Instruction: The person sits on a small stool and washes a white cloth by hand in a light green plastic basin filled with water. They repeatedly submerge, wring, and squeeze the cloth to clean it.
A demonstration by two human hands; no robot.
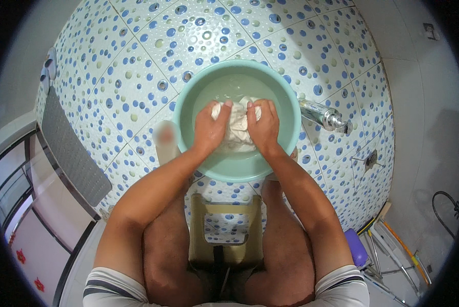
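Observation:
A light green plastic basin (238, 171) stands on the tiled floor between my feet, with cloudy water in it. A wet off-white cloth (237, 124) lies bunched up in the water. My left hand (211, 124) grips the cloth's left side, thumb on top. Opposite it, my right hand (263, 122) grips the right side, its thumb also on top. The two hands are a small gap apart, with cloth showing between them. The fingertips are partly hidden in the folds.
A silvery bottle (323, 115) lies right of the basin, near a floor drain (370, 159). A beige plastic stool (226, 251) is between my legs. At left are a grey mat (70, 149) and slippers (47, 71); at lower right, a purple container (355, 245) and metal poles (392, 253).

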